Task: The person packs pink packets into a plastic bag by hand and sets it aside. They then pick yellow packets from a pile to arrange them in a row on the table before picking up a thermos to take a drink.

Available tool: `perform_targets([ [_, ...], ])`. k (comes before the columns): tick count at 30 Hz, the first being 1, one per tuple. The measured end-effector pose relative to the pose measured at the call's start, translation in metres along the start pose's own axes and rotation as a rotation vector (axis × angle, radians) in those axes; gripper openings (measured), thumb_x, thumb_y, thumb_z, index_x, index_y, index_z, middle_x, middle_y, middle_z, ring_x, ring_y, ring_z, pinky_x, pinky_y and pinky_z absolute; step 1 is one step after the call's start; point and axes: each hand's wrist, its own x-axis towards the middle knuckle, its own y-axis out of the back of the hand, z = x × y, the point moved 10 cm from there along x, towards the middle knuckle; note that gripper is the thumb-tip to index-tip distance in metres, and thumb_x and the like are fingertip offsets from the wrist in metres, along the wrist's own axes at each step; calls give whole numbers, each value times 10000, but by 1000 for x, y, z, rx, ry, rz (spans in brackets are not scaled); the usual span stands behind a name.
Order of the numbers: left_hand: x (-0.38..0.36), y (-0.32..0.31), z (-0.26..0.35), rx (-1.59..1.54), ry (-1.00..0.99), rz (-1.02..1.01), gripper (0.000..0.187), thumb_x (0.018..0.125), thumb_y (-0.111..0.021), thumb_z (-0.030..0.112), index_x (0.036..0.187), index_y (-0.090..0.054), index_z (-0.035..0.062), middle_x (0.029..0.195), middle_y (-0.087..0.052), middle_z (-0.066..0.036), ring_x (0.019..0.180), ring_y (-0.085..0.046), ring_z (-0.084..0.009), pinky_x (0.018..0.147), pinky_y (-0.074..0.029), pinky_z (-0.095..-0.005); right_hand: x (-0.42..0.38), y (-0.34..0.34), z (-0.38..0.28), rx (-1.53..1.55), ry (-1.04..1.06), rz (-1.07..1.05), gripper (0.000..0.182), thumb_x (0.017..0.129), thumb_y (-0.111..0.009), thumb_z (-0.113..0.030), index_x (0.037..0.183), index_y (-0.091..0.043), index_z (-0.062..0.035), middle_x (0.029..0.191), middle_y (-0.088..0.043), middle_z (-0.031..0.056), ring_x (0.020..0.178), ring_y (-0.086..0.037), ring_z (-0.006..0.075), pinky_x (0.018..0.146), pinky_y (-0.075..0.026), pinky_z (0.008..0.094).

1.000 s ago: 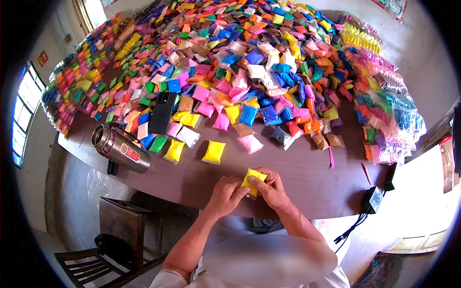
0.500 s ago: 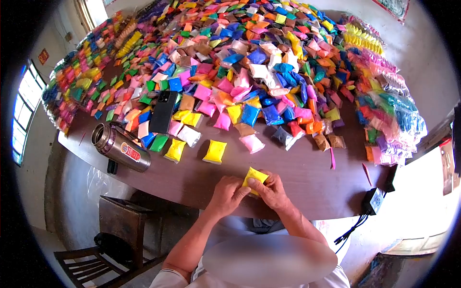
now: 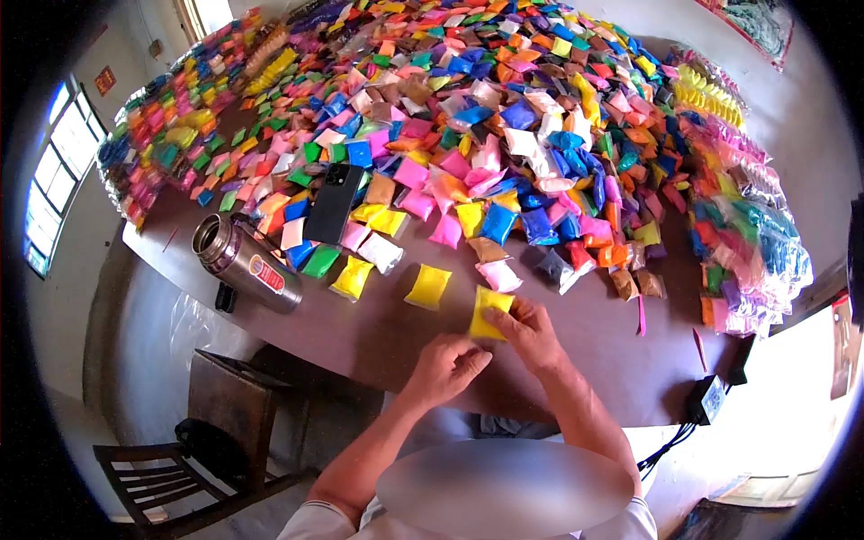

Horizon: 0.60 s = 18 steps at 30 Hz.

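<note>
A small yellow packet [image 3: 490, 313] in a clear wrapper is pinched by my right hand [image 3: 533, 337], the thumb lying across its face. It is held over the near part of the brown table. My left hand [image 3: 445, 367] is just below and left of that packet, its fingers curled in and the thumb pointing toward the right hand; I see nothing in it. A second yellow packet [image 3: 427, 285] lies flat on the tabletop to the left, with another yellow packet [image 3: 352, 278] farther left.
A big heap of colourful packets [image 3: 486, 117] covers the back of the table [image 3: 378, 328]. At the left are a black phone [image 3: 334, 203] and a steel flask [image 3: 247, 265] lying on its side. Clear bags of packets [image 3: 747, 225] line the right. A black power box [image 3: 706, 399] sits at the right edge.
My right hand has raised the yellow packet slightly, turning its face more toward me. My left hand has come off it and moved apart. The whole view has shifted a little.
</note>
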Motion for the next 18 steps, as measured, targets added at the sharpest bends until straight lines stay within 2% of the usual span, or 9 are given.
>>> perform_targets([
  [2, 2, -1, -1, -5, 18, -14, 263, 905, -692, 253, 785, -630, 26, 727, -616, -118, 741, -609, -331, 709, -472, -404, 18, 0, 3, -67, 19, -22, 215, 973, -638, -144, 1078, -661, 43, 938, -665, 12, 834, -593, 86, 729, -491, 264],
  [5, 2, -7, 6, 53, -97, -68, 271, 877, -723, 236, 725, -624, 35, 688, -607, -96, 685, -603, -305, 680, -466, -395, 47, 9, 15, -442, 80, 52, 266, 926, -701, -168, 1091, -650, 35, 886, -655, -10, 782, -577, 77, 701, -483, 267],
  [6, 2, -7, 6, 76, -96, -72, 265, 867, -730, 228, 722, -622, 35, 687, -608, -93, 673, -602, -301, 670, -464, -396, 47, 5, 2, -613, 217, 169, 376, 877, -749, -183, 1178, -614, -2, 868, -673, 27, 767, -606, 120, 705, -500, 294],
  [7, 2, -9, 5, 97, -95, -78, 259, 858, -738, 219, 719, -620, 36, 687, -608, -90, 662, -601, -297, 660, -462, -396, 45, -4, 4, -615, 217, 164, 376, 877, -749, -183, 1178, -614, -2, 868, -673, 27, 767, -606, 120, 705, -500, 294],
  [9, 4, -6, 13, 71, -163, 2, 267, 854, -733, 217, 696, -605, 44, 665, -591, -87, 650, -592, -300, 660, -454, -405, 33, -7, -6, -810, 234, 332, 455, 840, -768, -207, 1233, -591, -62, 865, -688, 99, 772, -654, 206, 717, -518, 329],
  [10, 3, 0, 19, 48, -232, 78, 278, 850, -728, 216, 673, -590, 52, 644, -574, -84, 638, -583, -303, 660, -446, -413, 30, -14, -9, -884, 256, 353, 489, 808, -781, -244, 1236, -597, -99, 877, -690, 143, 822, -678, 307, 729, -535, 374],
  [13, 3, -1, 17, 55, -186, 23, 273, 838, -732, 219, 675, -596, 47, 656, -585, -91, 653, -592, -303, 665, -450, -419, 26, -20, -21, -1121, 292, 379, 504, 812, -771, -266, 1251, -586, -102, 954, -694, 148, 863, -679, 354, 729, -540, 413],
  [14, 3, 0, 17, 54, -186, 26, 273, 838, -732, 219, 675, -596, 47, 656, -585, -91, 653, -592, -303, 665, -450, -419, 24, -18, -24, -1171, 317, 410, 471, 815, -768, -275, 1220, -608, -97, 1040, -679, 149, 867, -676, 361, 717, -538, 436],
  [18, 2, -6, 10, 73, -160, -24, 262, 826, -741, 238, 692, -620, 48, 691, -619, -100, 681, -609, -307, 669, -454, -424, 16, -17, -33, -1137, 373, 369, 420, 821, -763, -233, 1189, -629, -82, 1090, -658, 151, 892, -672, 361, 720, -540, 437],
])
